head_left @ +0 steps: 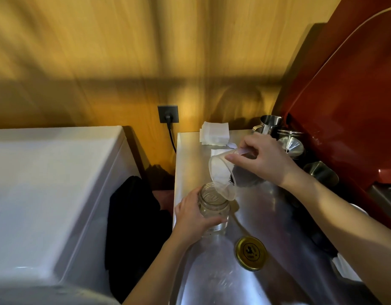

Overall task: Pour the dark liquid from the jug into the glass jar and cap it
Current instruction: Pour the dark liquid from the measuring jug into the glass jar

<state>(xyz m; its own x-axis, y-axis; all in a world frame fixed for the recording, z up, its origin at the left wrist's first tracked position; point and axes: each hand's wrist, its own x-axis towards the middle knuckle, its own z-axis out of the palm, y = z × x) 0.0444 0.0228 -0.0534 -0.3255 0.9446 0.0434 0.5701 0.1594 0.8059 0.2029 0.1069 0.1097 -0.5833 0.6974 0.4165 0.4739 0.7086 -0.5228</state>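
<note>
Pour just starting: I see my right hand (263,159) gripping the tilted jug (225,172), spout over the jar (214,205) clasped by my left hand (194,219). Jar looks empty; lid (251,253) waits at 5 o'clock, capping undone.

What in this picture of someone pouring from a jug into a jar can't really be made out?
All from the head view:
- Jug handle: hidden under the right hand.
- Glass jar's left wall: covered by the left hand.
- Emblem on the gold lid: too small and blurred.
- Metal pitchers at the back: dim and partly overlapping.
- Red machine: cut off by the right edge.
</note>
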